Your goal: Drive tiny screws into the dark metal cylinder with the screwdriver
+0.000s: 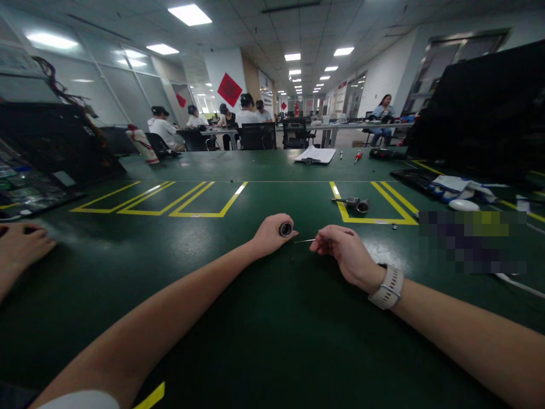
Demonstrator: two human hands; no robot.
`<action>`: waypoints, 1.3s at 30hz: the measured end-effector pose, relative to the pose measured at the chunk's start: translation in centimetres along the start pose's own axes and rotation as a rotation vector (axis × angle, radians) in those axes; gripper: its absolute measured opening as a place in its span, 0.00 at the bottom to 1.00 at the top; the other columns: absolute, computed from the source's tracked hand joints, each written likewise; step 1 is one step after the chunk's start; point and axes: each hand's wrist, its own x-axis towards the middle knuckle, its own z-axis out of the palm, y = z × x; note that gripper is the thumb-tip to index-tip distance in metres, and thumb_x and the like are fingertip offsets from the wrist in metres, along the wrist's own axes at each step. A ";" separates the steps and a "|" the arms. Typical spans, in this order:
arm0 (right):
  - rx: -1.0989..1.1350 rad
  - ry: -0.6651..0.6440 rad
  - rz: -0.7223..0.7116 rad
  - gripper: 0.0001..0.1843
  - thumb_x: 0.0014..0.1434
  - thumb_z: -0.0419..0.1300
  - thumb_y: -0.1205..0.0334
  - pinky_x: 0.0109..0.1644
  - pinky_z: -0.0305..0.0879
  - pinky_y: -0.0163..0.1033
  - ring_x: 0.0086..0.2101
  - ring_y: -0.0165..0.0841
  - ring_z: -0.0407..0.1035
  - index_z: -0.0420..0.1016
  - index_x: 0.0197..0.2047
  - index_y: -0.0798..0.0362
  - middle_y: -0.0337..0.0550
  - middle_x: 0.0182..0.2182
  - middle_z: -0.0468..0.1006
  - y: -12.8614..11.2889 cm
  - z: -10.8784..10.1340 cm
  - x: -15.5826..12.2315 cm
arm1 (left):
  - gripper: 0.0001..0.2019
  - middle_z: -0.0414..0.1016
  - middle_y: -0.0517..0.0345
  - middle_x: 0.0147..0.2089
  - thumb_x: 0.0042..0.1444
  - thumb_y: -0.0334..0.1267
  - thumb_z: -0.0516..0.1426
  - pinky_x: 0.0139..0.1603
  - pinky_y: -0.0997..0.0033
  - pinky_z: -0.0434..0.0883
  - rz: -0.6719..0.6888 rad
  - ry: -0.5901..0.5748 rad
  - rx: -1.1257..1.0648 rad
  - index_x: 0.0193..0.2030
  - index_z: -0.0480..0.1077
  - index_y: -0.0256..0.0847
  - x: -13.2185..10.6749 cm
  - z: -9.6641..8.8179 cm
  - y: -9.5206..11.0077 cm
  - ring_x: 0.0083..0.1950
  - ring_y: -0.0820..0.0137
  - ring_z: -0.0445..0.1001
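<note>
My left hand [272,234] is closed around a round metal part [285,229], whose dark hollow end faces me. A thin tool with a straight metal shaft [304,241] is pinched in the fingers of my right hand [338,250]; its handle is hidden, so I cannot tell its exact kind. The shaft's tip points left at the metal part and stays a little apart from it. Beyond my right hand, a metal assembly with a narrow shaft and a round cup [353,204] lies on the green tabletop [255,329].
A small metal ring [394,226] lies right of my right hand. Another person's hand [23,247] rests at the left edge. Farther back are a clipboard with papers [315,154], a red screwdriver [358,156] and a white bottle [143,145]. Gloves [462,187] lie at right.
</note>
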 end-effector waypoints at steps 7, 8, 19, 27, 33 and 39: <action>0.053 -0.012 -0.054 0.08 0.49 0.58 0.62 0.32 0.57 0.38 0.24 0.30 0.65 0.70 0.21 0.54 0.40 0.19 0.75 -0.1 0.1 -0.3 | 0.10 0.62 0.64 0.26 0.47 0.39 0.59 0.30 0.74 0.61 -0.019 -0.006 -0.012 0.26 0.62 0.37 0.0 -0.1 0.1 0.28 0.75 0.62; 0.058 -0.025 -0.070 0.08 0.49 0.58 0.62 0.32 0.57 0.38 0.25 0.30 0.65 0.70 0.21 0.54 0.40 0.20 0.75 0.0 0.2 -0.3 | 0.10 0.62 0.64 0.27 0.47 0.39 0.60 0.30 0.74 0.61 -0.015 -0.009 -0.017 0.26 0.62 0.37 0.0 -0.2 0.1 0.29 0.75 0.62; 0.062 -0.039 -0.122 0.05 0.50 0.58 0.61 0.35 0.57 0.40 0.29 0.31 0.65 0.72 0.26 0.53 0.41 0.27 0.76 0.0 0.3 -0.4 | 0.12 0.64 0.59 0.34 0.45 0.36 0.60 0.35 0.70 0.65 -0.012 -0.077 -0.037 0.35 0.62 0.38 0.3 -0.1 -0.1 0.35 0.71 0.64; -0.057 -0.078 -0.169 0.05 0.51 0.57 0.61 0.37 0.59 0.40 0.31 0.32 0.65 0.71 0.28 0.53 0.40 0.27 0.75 0.3 0.6 -0.7 | 0.15 0.66 0.62 0.30 0.45 0.41 0.61 0.28 0.74 0.61 -0.103 -0.112 -0.099 0.34 0.61 0.38 0.1 0.0 0.2 0.29 0.73 0.65; -0.325 -0.101 -0.243 0.07 0.55 0.55 0.59 0.40 0.61 0.42 0.34 0.34 0.67 0.72 0.31 0.52 0.40 0.30 0.74 0.4 0.5 -0.9 | 0.09 0.63 0.64 0.26 0.49 0.39 0.58 0.28 0.74 0.59 -0.035 -0.156 0.000 0.27 0.62 0.38 0.1 -0.1 0.4 0.28 0.74 0.63; -0.500 -0.142 -0.273 0.09 0.56 0.54 0.59 0.42 0.61 0.43 0.36 0.34 0.67 0.74 0.32 0.52 0.41 0.32 0.75 0.1 0.8 -1.3 | 0.07 0.63 0.63 0.27 0.51 0.37 0.56 0.32 0.72 0.60 0.085 -0.154 0.142 0.27 0.63 0.38 -0.1 -0.1 0.5 0.29 0.73 0.63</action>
